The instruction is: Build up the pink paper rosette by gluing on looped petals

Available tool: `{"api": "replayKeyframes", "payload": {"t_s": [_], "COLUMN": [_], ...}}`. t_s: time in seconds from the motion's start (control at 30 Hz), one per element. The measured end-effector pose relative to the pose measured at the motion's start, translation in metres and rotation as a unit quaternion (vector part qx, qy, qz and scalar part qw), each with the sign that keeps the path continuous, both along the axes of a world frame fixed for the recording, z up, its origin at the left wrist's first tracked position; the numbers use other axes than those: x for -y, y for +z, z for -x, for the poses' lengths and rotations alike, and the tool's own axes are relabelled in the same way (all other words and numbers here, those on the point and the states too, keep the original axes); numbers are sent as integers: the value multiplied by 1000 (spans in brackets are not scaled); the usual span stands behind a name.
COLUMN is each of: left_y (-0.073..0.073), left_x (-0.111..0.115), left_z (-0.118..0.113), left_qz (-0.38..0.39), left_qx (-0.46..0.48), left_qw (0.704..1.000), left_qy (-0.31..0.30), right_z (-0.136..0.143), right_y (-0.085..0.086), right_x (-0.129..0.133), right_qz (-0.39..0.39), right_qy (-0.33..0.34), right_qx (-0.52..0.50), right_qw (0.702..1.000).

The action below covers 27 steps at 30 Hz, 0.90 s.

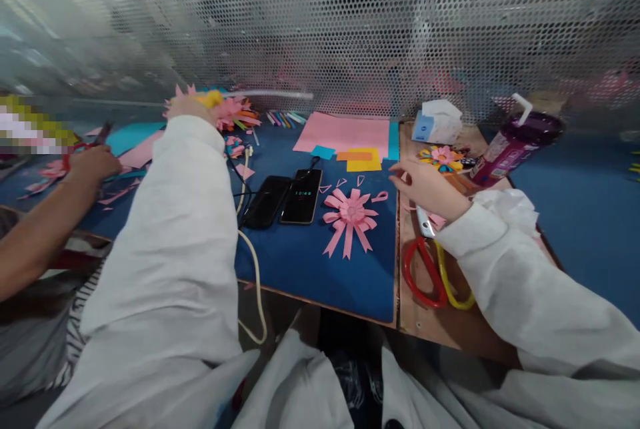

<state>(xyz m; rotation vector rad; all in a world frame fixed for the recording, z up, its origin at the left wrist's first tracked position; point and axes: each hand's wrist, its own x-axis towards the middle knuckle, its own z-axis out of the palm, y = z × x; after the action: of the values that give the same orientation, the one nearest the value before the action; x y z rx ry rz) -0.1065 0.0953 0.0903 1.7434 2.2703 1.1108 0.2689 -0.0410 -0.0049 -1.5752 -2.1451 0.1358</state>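
Left hand (187, 107) reaches to the table's (310, 262) far edge, closed on a paper flower (231, 112), light, flimsy, best pinched at its center, not the petals, while right hand (425, 185), fingers loosely spread and empty, hovers above the scissors (433, 269) near the right edge.
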Motion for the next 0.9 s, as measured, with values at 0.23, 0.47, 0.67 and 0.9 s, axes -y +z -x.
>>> {"api": "replayKeyframes", "payload": {"t_s": [0.23,0.47,0.67,0.9], "left_y": [2,-32,-19,-36], "left_x": [52,115,115,61], "left_z": [-111,-196,-190,-183], "left_qz": [-168,-186,5,245], "left_qx": [-28,3,63,83], "left_qw": [979,910,834,796], "left_qy": [-112,-371,-549,-548], "right_z": [34,78,80,51], "right_y": [11,47,54,45], "right_x": [12,5,18,7], "right_qz": [67,85,27,62], "right_qy": [77,131,34,-55], "right_qx": [-283,-634,-753,-763], "right_qw": [954,757,656,641]}}
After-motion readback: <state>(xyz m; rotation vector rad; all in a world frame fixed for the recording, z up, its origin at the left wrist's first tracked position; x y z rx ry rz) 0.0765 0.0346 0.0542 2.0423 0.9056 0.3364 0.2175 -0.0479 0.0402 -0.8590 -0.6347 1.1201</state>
